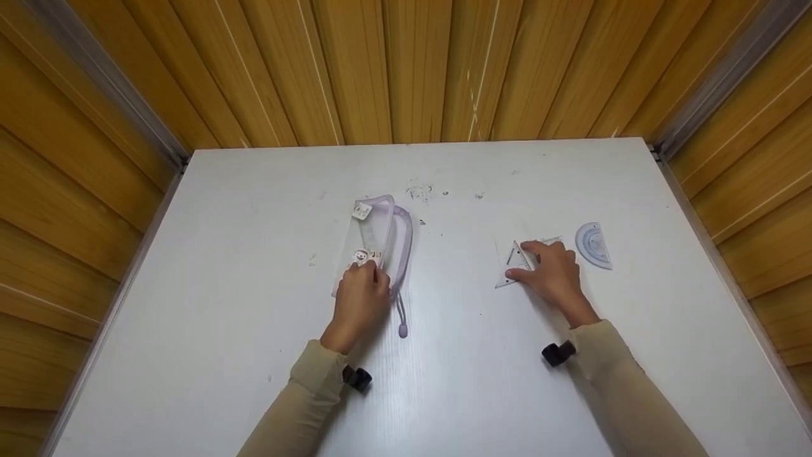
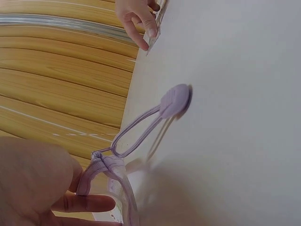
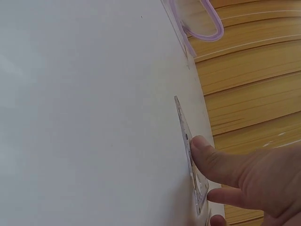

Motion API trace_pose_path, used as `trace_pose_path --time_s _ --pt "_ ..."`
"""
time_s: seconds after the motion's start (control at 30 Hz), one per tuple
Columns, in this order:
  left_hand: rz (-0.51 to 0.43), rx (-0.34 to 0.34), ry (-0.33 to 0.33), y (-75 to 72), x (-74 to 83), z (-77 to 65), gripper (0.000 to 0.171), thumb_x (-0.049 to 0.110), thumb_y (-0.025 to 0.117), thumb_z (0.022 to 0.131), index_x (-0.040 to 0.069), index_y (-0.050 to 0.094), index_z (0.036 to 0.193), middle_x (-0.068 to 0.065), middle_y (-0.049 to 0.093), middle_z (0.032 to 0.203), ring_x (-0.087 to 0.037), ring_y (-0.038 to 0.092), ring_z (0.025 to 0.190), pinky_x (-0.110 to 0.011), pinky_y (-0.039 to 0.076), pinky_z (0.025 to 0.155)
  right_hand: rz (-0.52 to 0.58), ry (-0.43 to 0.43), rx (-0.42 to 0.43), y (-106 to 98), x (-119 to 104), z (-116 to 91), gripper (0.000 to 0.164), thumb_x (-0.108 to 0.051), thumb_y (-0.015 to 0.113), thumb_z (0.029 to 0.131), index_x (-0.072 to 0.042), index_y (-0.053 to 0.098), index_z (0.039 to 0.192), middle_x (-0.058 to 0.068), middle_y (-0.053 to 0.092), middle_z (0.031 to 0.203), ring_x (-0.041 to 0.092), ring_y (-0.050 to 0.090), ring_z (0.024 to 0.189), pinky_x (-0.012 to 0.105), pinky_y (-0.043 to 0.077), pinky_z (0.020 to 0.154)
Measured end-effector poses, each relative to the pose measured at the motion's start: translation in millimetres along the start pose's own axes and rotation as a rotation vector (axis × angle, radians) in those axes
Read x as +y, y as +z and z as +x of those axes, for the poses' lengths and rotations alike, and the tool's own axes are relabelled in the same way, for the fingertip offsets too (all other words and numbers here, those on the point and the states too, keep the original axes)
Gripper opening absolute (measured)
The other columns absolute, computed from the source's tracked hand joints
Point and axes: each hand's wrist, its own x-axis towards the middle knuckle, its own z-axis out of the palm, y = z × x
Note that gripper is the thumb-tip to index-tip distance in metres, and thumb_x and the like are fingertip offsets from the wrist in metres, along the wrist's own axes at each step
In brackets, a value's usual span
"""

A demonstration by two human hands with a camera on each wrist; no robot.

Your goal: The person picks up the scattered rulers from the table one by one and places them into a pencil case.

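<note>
My left hand [image 1: 363,293] grips the near part of a see-through zip pouch [image 1: 371,231] with lilac edging and a small cartoon print. The pouch gapes along its right side, and a lilac cord pull [image 2: 175,100] dangles from its near end. On the right, my right hand [image 1: 553,274] pinches a clear triangular set square [image 1: 515,263] between thumb and fingers. In the right wrist view the set square [image 3: 186,141] stands tilted beside the thumb. Another clear ruler-like piece [image 1: 553,240] shows partly behind the fingers. A bluish clear protractor [image 1: 594,246] lies right of this hand.
All of this is on a white table [image 1: 266,222] with dark scuff marks [image 1: 420,192] toward the back. Wood-patterned panels [image 1: 355,70] enclose its back and sides. Each wrist carries a small black camera [image 1: 558,354].
</note>
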Motion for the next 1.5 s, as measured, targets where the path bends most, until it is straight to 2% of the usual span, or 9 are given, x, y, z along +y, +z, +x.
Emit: trace_pose_path --time_s 0.2,0.4,0.5,0.7,0.9,1.27,1.5 --pt "0.004 0.017 0.01 -0.2 0.9 -0.2 0.018 0.007 0.059 0.093 0.0 0.063 0.077 -0.016 0.06 0.073 -0.03 0.057 0.062 -0.049 0.05 0.055 0.004 0.014 -0.067 -1 -8 7 0.069 -0.03 0.082 0.086 -0.003 0.056 0.144 0.027 0.057 0.125 0.048 0.047 0.119 0.06 0.039 0.096" --pt "-0.004 0.003 0.002 0.2 0.5 -0.7 0.018 0.007 0.058 0.094 0.0 0.064 0.08 -0.013 0.059 0.074 -0.026 0.055 0.063 -0.045 0.05 0.056 0.005 0.02 -0.145 -4 -15 10 0.067 -0.025 0.075 0.091 -0.003 0.05 0.149 0.027 0.055 0.132 0.045 0.049 0.125 0.062 0.038 0.102" --pt "0.003 0.011 0.021 0.5 -0.1 -1.0 0.018 0.007 0.058 0.094 0.001 0.063 0.078 -0.012 0.059 0.073 -0.025 0.055 0.062 -0.043 0.049 0.055 -0.012 0.001 -0.143 -3 -17 9 0.065 -0.027 0.073 0.091 -0.003 0.051 0.148 0.026 0.055 0.128 0.044 0.05 0.118 0.062 0.041 0.097" --pt "0.019 0.042 0.052 -0.3 0.0 -0.6 0.02 0.005 0.058 0.093 0.003 0.061 0.074 -0.012 0.058 0.07 -0.025 0.054 0.06 -0.045 0.048 0.052 -0.038 -0.007 -0.114 0 -20 8 0.066 -0.032 0.078 0.088 -0.004 0.056 0.143 0.023 0.054 0.117 0.037 0.049 0.103 0.056 0.042 0.087" --pt "0.021 0.042 0.047 0.2 0.4 0.3 0.019 0.006 0.059 0.093 0.001 0.062 0.075 -0.015 0.059 0.071 -0.029 0.057 0.06 -0.048 0.05 0.054 -0.007 0.016 -0.127 0 -22 9 0.07 -0.026 0.079 0.089 -0.001 0.051 0.148 0.028 0.053 0.128 0.042 0.05 0.114 0.06 0.042 0.095" --pt "0.025 0.027 0.016 0.5 0.9 0.6 0.02 0.008 0.059 0.094 0.001 0.063 0.076 -0.015 0.06 0.073 -0.03 0.058 0.062 -0.048 0.051 0.055 0.059 0.024 -0.148 -3 -27 20 0.063 -0.015 0.078 0.087 0.002 0.054 0.143 0.03 0.057 0.13 0.041 0.052 0.116 0.057 0.042 0.102" --pt "0.006 0.034 0.057 0.3 -0.2 -0.5 0.023 0.004 0.058 0.093 0.004 0.057 0.07 -0.008 0.052 0.066 -0.022 0.048 0.057 -0.041 0.045 0.049 0.091 0.024 -0.172 -4 -29 21 0.06 -0.011 0.078 0.087 0.004 0.054 0.14 0.032 0.056 0.133 0.042 0.052 0.12 0.055 0.042 0.104"
